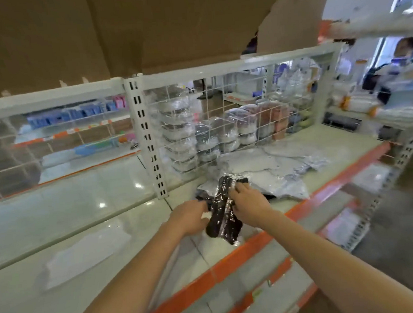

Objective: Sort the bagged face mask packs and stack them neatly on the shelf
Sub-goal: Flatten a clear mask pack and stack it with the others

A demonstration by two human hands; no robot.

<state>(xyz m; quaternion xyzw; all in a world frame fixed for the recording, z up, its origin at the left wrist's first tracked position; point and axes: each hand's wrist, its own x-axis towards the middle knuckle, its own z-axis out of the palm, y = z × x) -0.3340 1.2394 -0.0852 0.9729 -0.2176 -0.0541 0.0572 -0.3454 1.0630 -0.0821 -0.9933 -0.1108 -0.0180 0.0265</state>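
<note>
A black face mask pack in shiny clear plastic (223, 213) lies at the front of the white shelf (87, 213), held between both hands. My left hand (191, 217) grips its left side with curled fingers. My right hand (249, 207) pinches its upper right edge. Just behind it lies a large crumpled clear plastic bag (272, 173), spread across the shelf. Stacks of bagged mask packs (206, 136) in white, grey and pink stand behind the wire mesh (247, 119) at the back.
A flat white mask pack (83, 255) lies on the shelf to the left. The shelf has an orange front edge (232, 259) and a white slotted upright (148, 141). Cardboard (118, 28) hangs overhead. A person (404, 69) stands at the far right.
</note>
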